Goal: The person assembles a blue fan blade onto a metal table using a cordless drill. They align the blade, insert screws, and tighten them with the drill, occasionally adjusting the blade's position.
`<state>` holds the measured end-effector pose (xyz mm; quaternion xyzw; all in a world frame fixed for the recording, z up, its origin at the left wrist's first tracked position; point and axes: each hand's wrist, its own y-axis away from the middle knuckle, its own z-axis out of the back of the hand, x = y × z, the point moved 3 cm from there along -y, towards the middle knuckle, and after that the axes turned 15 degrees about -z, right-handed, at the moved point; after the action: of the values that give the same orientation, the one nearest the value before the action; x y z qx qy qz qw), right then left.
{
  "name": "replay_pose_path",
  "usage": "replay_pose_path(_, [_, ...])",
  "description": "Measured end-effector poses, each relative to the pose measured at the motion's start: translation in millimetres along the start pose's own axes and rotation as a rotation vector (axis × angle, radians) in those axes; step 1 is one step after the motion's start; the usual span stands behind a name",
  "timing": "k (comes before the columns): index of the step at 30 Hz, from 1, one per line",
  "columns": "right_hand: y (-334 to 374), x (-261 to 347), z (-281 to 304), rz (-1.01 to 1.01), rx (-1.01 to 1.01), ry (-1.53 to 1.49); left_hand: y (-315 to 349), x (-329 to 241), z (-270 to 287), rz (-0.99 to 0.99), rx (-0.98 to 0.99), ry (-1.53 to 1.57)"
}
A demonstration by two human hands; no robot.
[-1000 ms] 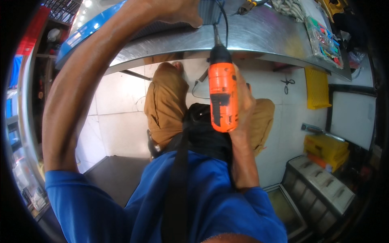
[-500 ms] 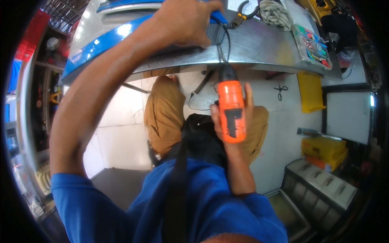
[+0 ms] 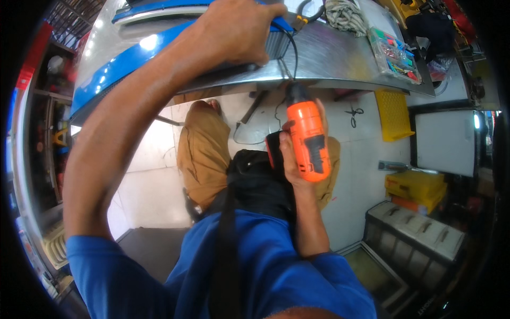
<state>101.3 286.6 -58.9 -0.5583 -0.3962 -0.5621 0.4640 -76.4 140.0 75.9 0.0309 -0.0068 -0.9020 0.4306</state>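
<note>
A short run of pale, slanting capital lettering (image 3: pixel 426 305) stood on a dark surface (image 3: pixel 439 310) at the lower right rim; any other markings were too small or blurred to read.

Short-sleeved blue shirt (image 3: pixel 265 250), dark strap (image 3: pixel 221 260) down front, tan trousers (image 3: pixel 201 151)
</note>
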Motion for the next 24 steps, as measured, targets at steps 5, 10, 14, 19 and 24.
replay_pose_path(5, [0, -4, -4, 0.183, -0.014, 0.148, 8, -1, 21, -0.118, -0.010, 0.087])
replay_pose_path(10, [3, -19, -4, -0.033, 0.041, 0.037, 3, 0, 20, -0.108, 0.001, 0.114])
replay_pose_path(14, [3, -21, -5, -0.039, 0.012, 0.005, -1, -2, 23, -0.118, 0.034, 0.113])
replay_pose_path(19, [3, -23, -2, 0.049, 0.011, 0.091, 3, -2, 23, -0.110, 0.013, 0.107])
replay_pose_path(24, [-2, -13, -2, 0.144, -0.019, 0.108, -1, 0, 21, -0.114, 0.014, 0.094])
